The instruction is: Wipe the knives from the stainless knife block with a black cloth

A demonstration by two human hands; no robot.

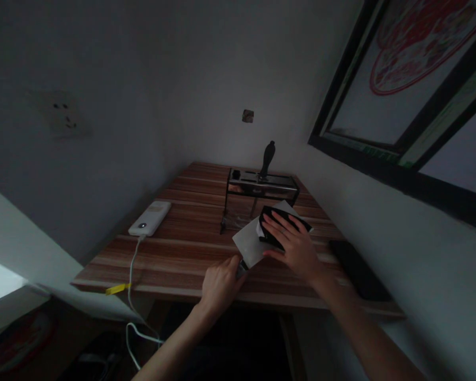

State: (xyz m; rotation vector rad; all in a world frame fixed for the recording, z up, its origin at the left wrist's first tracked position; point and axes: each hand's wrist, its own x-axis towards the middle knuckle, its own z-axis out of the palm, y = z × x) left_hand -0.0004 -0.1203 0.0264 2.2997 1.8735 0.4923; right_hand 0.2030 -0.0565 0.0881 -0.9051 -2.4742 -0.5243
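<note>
My left hand (pixel 220 283) is closed round a dark handle at the near end of a broad pale blade (pixel 249 244), which looks like a cleaver lying flat on the wooden table (pixel 182 248). My right hand (pixel 297 246) lies on top of the blade with fingers stretched out, pressing a black pad or cloth (pixel 280 218) against it. A bit of white shows at the pad's left edge. The room is dim, so fine detail is lost.
A metal knife rack (pixel 262 185) with one black handle (pixel 268 156) sticking up stands behind the blade. A white power bank (pixel 150 218) with a white cable (pixel 131 275) lies at left. A black phone (pixel 357 267) lies at right, below a window (pixel 412 106).
</note>
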